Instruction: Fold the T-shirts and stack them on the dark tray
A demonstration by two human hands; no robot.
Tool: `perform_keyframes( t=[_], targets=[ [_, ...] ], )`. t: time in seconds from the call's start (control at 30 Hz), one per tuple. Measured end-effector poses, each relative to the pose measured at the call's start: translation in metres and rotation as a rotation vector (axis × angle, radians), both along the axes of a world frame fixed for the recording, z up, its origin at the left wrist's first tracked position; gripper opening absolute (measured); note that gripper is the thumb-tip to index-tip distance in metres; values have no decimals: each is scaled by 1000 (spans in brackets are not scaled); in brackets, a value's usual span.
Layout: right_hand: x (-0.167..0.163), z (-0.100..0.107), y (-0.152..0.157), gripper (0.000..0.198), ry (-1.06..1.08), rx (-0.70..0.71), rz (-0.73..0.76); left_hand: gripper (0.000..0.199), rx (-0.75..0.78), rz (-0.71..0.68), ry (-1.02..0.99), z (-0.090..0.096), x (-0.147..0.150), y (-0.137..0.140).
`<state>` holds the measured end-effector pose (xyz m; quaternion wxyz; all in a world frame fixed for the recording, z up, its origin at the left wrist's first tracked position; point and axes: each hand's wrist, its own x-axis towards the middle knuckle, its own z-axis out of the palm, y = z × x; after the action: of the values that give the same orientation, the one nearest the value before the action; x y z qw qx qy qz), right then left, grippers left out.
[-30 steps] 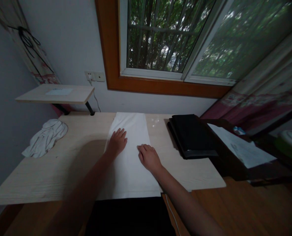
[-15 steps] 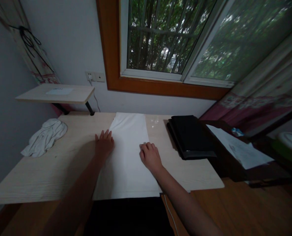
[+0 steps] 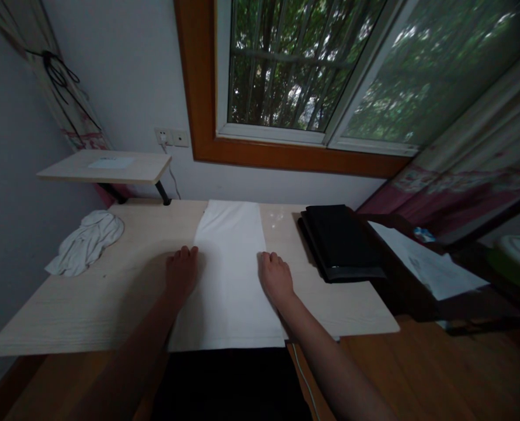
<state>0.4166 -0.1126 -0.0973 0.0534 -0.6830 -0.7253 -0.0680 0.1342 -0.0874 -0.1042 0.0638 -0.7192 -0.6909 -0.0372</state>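
Note:
A white cloth [image 3: 229, 275], folded into a long strip, lies flat on the table from the back edge to the front edge. Its exact kind does not show. At its left edge is my left hand [image 3: 182, 273], fingers curled and closed on the border. My right hand [image 3: 277, 275] is at the opposite edge, likewise closed with the knuckles up. The fingertips of both hands are largely hidden beneath them.
On the light wooden table [image 3: 146, 234] a crumpled white cloth [image 3: 87, 242] lies at the left, near a small raised shelf [image 3: 111, 166]. Black folders [image 3: 339, 242] are stacked at the right. Beyond them, a paper sheet [image 3: 422, 263] rests on a dark surface.
My left hand has gone from spread fingers to curled ones and shifted slightly left. My right hand has moved right, off the cloth's surface to its right edge.

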Motion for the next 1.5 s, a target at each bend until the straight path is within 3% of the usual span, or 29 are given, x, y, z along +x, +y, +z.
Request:
perform_keyframes(
  t=[0.27, 0.5, 0.67, 0.8, 0.9, 1.03, 1.13, 1.33, 1.5],
  targets=[
    [13, 4, -15, 21, -5, -139, 124, 37, -48, -64, 67, 4, -8, -22],
    [45, 7, -43, 17, 273, -292, 385, 33, -399, -95, -20, 18, -27, -52],
    [63, 26, -65, 17, 549, -560, 518, 27, -641, -262, -110, 40, -38, -79],
    [68, 38, -67, 17, 593, -674, 532, 22, -743, -347, -141, 57, -38, -87],
    [62, 40, -53, 9, 622, -575, 483, 25, -631, -352, -148, 58, -30, -75],
    [35, 32, -21, 20, 589, -141, 414, 32, -223, -481, -213, 39, -3, -37],
    [6, 16, 2, 37, 504, 27, 467, 40, 40, -522, -183, 17, 24, -3],
    [-34, -21, 32, 51, 290, 49, 433, 48, 169, -432, -115, -19, 49, 41],
    [-24, -31, 46, 57, 230, 26, 312, 54, 195, -347, -111, -30, 32, 49]
  ],
)
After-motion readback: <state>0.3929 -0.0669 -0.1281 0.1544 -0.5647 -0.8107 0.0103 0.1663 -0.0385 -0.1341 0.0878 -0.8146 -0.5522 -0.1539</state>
